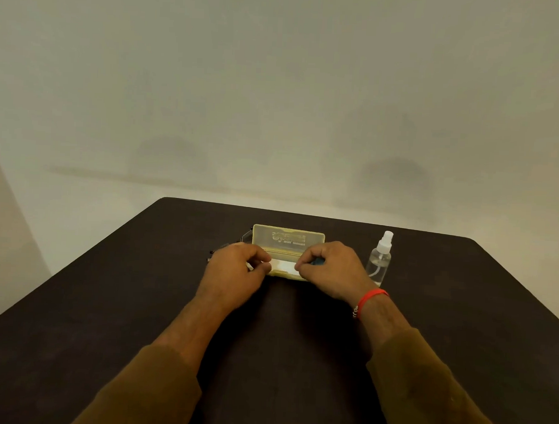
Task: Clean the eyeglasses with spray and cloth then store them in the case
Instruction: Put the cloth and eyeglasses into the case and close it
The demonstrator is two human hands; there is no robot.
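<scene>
My left hand and my right hand are both at the yellow translucent plastic case, which lies open near the far middle of the dark brown table with its lid standing upright behind the base. A flat white cloth lies in the base. My left hand's fingers are curled, thumb and forefinger pinching the cloth's left end. My right hand's fingers are curled the same way, their tips on the cloth's right end. A small blue bit shows under them, and I cannot tell what it is.

The thin-framed eyeglasses lie on the table just behind and to the left of the case, outside it, mostly hidden by my left hand. Only a sliver of frame and dark arm tips show.

The clear plastic spray bottle with a white nozzle stands upright just right of my right hand, apart from the case. A red thread bracelet circles my right wrist, and my brown sleeves cover both forearms.
</scene>
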